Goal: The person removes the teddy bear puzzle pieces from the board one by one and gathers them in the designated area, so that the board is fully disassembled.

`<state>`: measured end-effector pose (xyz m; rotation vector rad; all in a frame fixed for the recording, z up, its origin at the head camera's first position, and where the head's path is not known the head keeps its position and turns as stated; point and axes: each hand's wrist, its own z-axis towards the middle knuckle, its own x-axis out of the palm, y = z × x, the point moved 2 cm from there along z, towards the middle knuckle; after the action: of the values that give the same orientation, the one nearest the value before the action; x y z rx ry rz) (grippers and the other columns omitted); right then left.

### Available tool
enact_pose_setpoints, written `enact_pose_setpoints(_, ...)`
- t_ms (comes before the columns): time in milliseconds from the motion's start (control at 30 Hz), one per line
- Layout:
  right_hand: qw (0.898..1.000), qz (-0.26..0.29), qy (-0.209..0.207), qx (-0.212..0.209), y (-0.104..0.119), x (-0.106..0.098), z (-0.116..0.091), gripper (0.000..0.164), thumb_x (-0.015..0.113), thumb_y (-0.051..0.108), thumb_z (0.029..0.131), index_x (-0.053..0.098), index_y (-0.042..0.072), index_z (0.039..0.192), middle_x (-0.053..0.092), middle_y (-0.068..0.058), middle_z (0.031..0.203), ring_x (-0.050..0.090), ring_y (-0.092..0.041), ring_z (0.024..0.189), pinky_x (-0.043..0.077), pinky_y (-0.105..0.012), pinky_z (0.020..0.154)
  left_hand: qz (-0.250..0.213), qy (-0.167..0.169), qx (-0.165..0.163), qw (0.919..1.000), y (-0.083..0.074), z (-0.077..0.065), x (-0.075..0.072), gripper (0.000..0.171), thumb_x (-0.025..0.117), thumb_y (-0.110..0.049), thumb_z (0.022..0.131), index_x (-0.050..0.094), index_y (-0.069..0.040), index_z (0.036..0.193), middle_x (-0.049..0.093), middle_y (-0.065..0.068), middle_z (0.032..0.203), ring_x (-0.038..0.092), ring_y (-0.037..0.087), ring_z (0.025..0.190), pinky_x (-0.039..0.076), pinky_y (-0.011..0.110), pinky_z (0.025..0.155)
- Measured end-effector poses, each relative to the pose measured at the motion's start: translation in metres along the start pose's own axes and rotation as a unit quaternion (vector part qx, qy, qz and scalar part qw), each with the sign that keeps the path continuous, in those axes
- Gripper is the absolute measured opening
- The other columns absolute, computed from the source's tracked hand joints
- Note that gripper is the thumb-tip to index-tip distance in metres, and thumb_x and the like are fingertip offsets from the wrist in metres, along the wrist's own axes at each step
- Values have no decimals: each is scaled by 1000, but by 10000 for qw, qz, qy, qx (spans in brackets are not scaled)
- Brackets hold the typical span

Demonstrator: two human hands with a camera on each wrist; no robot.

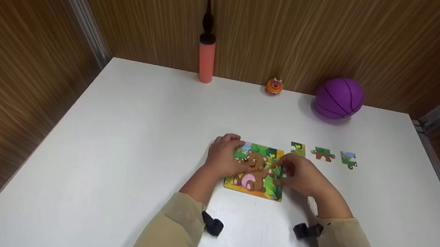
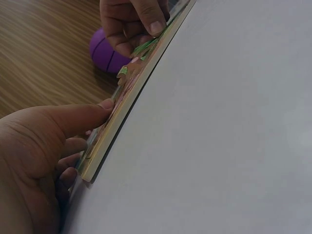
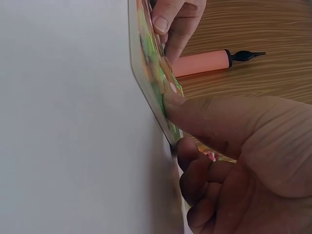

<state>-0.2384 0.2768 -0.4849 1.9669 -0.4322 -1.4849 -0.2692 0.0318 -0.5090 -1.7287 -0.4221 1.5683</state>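
Observation:
A square jigsaw puzzle (image 1: 253, 180) with a brown bear on a green ground lies flat on the white table. My left hand (image 1: 223, 156) holds its left side, with the thumb over the picture and the other fingers along the edge. At the right side, my right hand (image 1: 303, 176) pinches a puzzle piece (image 2: 127, 70) between thumb and fingers. That piece, brown and green with a pink spot, stands slightly raised from the picture in the left wrist view. In the right wrist view the right thumb (image 3: 187, 109) lies over the puzzle's edge.
Three loose pieces lie beyond the right hand: a yellow-green one (image 1: 298, 148), a brown-green one (image 1: 323, 154) and a blue-green one (image 1: 349, 159). Along the back wall stand a pink hand pump (image 1: 206, 62), a small orange toy figure (image 1: 274, 87) and a purple ball (image 1: 339, 98).

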Motion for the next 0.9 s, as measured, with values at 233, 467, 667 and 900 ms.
enact_pose_setpoints(233,10000,72,-19,16,6,-1,-3,37,91,3,81,67,4,110,59,-7,95,53,-24,87,47,-38,74,42,67,-23,10000,0,0,0,79,93,-42,78,66,-8,144,52,8,151,45,29,139,36,48,117)
enact_pose_setpoints(467,10000,71,-18,47,9,0,-4,40,91,2,81,65,3,111,60,-8,96,54,-24,87,48,-39,74,-22,54,-15,10000,1,1,0,81,94,-44,77,66,-7,143,52,8,151,45,29,138,36,48,116)
enact_pose_setpoints(667,10000,13,-65,-52,7,0,-5,40,92,4,80,68,1,112,61,-7,93,54,-23,84,48,-35,70,-15,34,19,10000,2,1,2,80,93,-43,77,66,-7,143,52,8,151,45,30,139,35,49,116)
enact_pose_setpoints(900,9999,-11,-142,-85,8,1,-4,37,86,-2,82,69,0,115,61,-7,95,54,-23,85,47,-35,70,-17,35,-16,10000,2,2,1,80,93,-43,77,66,-7,143,52,8,151,45,29,138,35,48,117)
